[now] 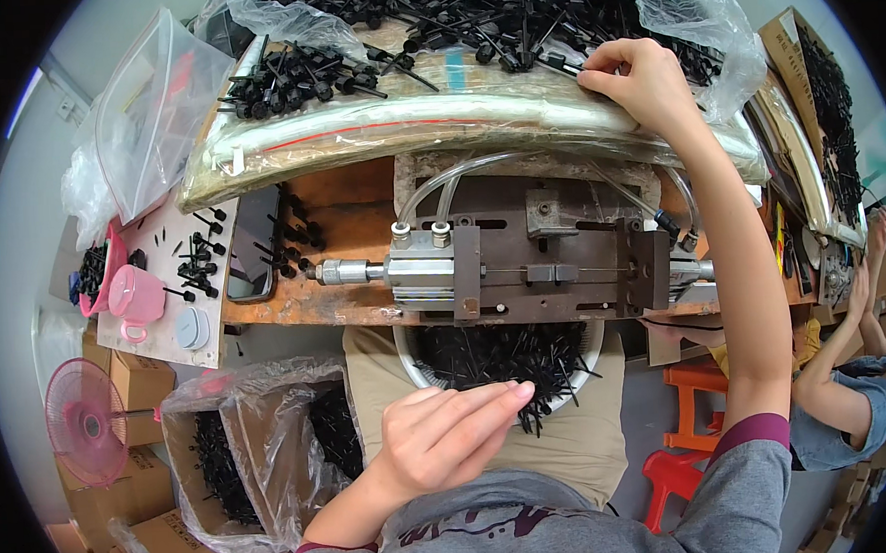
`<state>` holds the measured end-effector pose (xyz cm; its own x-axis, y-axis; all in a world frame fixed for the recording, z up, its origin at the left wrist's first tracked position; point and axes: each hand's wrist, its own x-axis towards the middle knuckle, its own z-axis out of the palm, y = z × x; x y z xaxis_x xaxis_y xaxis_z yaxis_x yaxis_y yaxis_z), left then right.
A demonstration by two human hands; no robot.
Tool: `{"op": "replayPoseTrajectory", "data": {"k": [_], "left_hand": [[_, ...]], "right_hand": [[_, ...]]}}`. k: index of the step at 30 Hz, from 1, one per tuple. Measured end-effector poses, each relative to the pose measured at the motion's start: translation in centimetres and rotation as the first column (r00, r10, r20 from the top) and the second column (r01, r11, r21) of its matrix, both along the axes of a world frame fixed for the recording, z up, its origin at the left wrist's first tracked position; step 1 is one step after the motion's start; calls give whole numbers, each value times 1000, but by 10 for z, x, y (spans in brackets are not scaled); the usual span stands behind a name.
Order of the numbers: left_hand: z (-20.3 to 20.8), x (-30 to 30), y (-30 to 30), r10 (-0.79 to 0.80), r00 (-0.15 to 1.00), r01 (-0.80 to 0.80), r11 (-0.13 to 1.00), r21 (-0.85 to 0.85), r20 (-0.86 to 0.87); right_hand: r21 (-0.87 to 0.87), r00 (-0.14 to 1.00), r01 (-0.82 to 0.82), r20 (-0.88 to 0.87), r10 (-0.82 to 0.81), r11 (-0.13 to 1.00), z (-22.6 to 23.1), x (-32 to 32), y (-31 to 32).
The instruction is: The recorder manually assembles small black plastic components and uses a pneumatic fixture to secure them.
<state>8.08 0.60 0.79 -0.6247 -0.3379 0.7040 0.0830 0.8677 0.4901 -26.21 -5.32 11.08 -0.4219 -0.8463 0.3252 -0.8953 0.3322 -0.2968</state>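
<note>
A plastic-lined box (242, 447) on the floor holds black pins. The left hand (441, 437) hovers over the lap bowl (418, 363) of black pins (497, 359), fingers loosely extended, holding nothing visible. The metal press (523, 267) sits on the worktop (345, 232). The right hand (643, 81), fingers curled, pinches pins on the upper tray (455, 121).

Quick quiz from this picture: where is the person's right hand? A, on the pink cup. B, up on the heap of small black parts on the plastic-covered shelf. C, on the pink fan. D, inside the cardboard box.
B: the right hand reaches up to the black parts heaped on the plastic-covered shelf.
</note>
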Motion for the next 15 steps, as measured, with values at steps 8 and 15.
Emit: {"op": "replayPoseTrajectory", "data": {"k": [8, 15], "left_hand": [[18, -4, -17, 237, 970, -230, 966, 116, -54], [44, -29, -50, 264, 962, -265, 964, -5, -74]], "right_hand": [[-314, 817, -499, 141, 559, 808, 13, 56, 47], [-211, 603, -787, -66, 795, 579, 5, 121, 62]]}}
